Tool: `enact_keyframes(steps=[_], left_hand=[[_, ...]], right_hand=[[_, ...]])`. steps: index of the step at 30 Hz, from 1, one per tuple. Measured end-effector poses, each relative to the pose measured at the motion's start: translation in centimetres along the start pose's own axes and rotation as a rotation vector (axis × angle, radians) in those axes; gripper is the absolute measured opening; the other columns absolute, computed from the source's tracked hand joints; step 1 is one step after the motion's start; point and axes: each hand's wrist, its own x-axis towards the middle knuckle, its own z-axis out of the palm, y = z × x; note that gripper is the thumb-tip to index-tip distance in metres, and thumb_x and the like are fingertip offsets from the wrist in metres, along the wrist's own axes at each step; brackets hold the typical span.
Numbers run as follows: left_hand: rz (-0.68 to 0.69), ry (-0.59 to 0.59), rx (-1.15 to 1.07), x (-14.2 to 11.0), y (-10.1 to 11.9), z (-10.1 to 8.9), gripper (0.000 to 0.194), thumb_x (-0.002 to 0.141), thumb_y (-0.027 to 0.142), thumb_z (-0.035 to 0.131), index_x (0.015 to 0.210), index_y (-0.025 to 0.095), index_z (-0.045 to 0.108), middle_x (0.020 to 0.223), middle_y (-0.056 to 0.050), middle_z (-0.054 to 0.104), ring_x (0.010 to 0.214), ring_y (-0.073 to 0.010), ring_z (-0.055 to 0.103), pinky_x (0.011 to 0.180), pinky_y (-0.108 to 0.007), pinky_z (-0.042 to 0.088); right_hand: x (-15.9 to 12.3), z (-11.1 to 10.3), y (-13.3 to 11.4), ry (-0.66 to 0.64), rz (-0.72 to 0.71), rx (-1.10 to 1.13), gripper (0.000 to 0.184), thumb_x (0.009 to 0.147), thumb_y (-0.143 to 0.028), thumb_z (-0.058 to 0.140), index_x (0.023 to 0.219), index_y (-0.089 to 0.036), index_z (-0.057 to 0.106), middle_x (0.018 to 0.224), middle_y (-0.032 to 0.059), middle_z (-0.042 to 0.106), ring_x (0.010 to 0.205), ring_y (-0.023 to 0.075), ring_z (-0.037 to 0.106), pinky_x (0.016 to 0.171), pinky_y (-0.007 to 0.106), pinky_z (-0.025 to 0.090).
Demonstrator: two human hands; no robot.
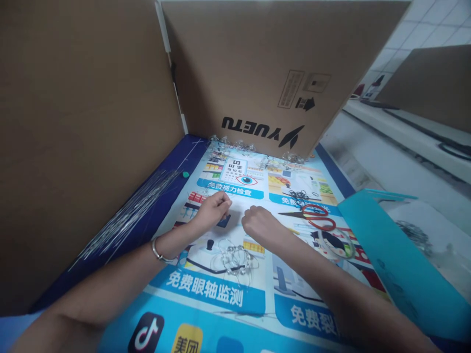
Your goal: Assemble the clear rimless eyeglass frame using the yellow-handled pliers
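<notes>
My left hand (215, 211), with a silver bangle (160, 251) on the wrist, is closed in a pinch above the printed sheet (253, 211). Facing it a short way to the right, my right hand (260, 225) is curled with its knuckles up. Whatever either hand holds is hidden or too thin to make out. Just below them lies a loose pile of clear beaded wire rings (235, 260). Red-handled scissors (318, 217) rest to the right of my right hand, blades pointing left. Beyond the scissors sits a small heap of dark wire loops (302, 196).
Long straight wires (128, 215) lie along the left edge. Cardboard panels (257, 59) wall off the back and left; more beaded rings (241, 145) lie at the back panel's foot. On the right stands a teal box (405, 264) containing dark wire pieces (415, 238). A clear round piece (336, 243) lies near my right forearm.
</notes>
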Motion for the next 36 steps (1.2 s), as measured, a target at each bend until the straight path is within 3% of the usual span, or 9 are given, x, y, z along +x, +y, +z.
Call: enact_keyframes(steps=[4,8,11,13,17,21,25,32,36], left_hand=[[0.004,0.033,-0.106,-0.3,0.6,0.0,0.018,0.081,0.031,0.051,0.069,0.018,0.047,0.051,0.006,0.047,0.047,-0.008,0.044,0.049,-0.019,0.035],[0.012,0.053,-0.178,-0.5,0.9,0.1,0.018,0.082,0.03,0.051,0.071,0.017,0.047,0.056,0.005,0.049,0.052,-0.0077,0.046,0.054,-0.019,0.037],[0.029,0.109,-0.249,-0.7,1.0,0.4,0.016,0.082,0.03,0.053,0.074,0.017,0.049,0.065,0.003,0.055,0.059,-0.0084,0.05,0.057,-0.02,0.038],[0.006,0.139,-0.303,-0.9,1.2,0.6,0.015,0.081,0.031,0.055,0.077,0.017,0.05,0.075,0.0,0.06,0.068,-0.0098,0.055,0.06,-0.02,0.04],[-0.053,0.028,-0.379,-1.6,1.6,1.4,0.017,0.08,0.031,0.057,0.076,0.017,0.049,0.08,0.0,0.06,0.076,-0.0112,0.058,0.068,-0.022,0.043],[-0.108,-0.08,-0.438,-2.2,1.8,2.0,0.02,0.079,0.032,0.059,0.074,0.016,0.049,0.066,0.003,0.056,0.064,-0.0095,0.056,0.064,-0.021,0.044],[-0.186,-0.161,-0.49,-2.5,2.0,2.0,0.021,0.08,0.034,0.059,0.076,0.016,0.048,0.067,0.002,0.06,0.056,-0.0084,0.056,0.056,-0.02,0.044],[-0.27,-0.363,-0.37,-2.2,2.4,1.1,0.016,0.077,0.028,0.061,0.073,0.013,0.054,0.062,0.001,0.059,0.051,-0.0076,0.056,0.055,-0.02,0.044],[-0.235,-0.33,-0.219,-2.0,3.8,0.5,0.01,0.079,0.022,0.055,0.075,0.013,0.056,0.063,0.002,0.058,0.051,-0.0071,0.055,0.054,-0.02,0.043]], right_hand=[[1.2,0.9,0.7,-0.023,-0.012,0.059,0.015,0.08,-0.008,0.055,0.068,-0.013,0.061,0.071,0.0076,0.062,0.076,0.0194,0.058,0.067,0.031,0.042],[1.4,1.8,2.1,0.016,0.066,0.193,0.02,0.087,-0.032,0.054,0.094,-0.013,0.059,0.093,0.0042,0.06,0.081,0.015,0.058,0.073,0.034,0.048],[1.1,1.3,2.5,0.129,0.18,0.339,0.008,0.079,-0.015,0.054,0.077,-0.013,0.061,0.084,0.0088,0.062,0.086,0.02,0.057,0.074,0.032,0.043],[0.8,0.6,2.4,0.235,0.278,0.46,0.011,0.076,-0.014,0.049,0.077,-0.014,0.06,0.086,0.0092,0.062,0.088,0.021,0.055,0.072,0.031,0.041],[0.8,0.0,1.2,0.387,0.4,0.771,0.014,0.076,-0.021,0.044,0.077,-0.018,0.057,0.075,0.0006,0.061,0.07,0.0128,0.054,0.062,0.023,0.041],[0.7,0.5,-0.4,0.472,0.435,1.053,0.014,0.076,-0.027,0.044,0.074,-0.018,0.055,0.066,-0.0017,0.059,0.061,0.0108,0.055,0.057,0.022,0.042],[0.3,0.9,-1.0,0.518,0.437,1.231,0.013,0.075,-0.029,0.046,0.074,-0.019,0.053,0.065,-0.0015,0.06,0.061,0.0113,0.057,0.057,0.023,0.044],[-1.5,0.4,-0.8,0.469,0.473,1.225,0.015,0.076,-0.031,0.049,0.074,-0.019,0.056,0.071,-0.0004,0.061,0.065,0.0125,0.056,0.061,0.025,0.044],[-5.0,-1.3,-1.9,0.388,0.516,1.06,0.012,0.078,-0.027,0.052,0.074,-0.02,0.061,0.071,0.0006,0.062,0.065,0.0136,0.054,0.06,0.026,0.039]])
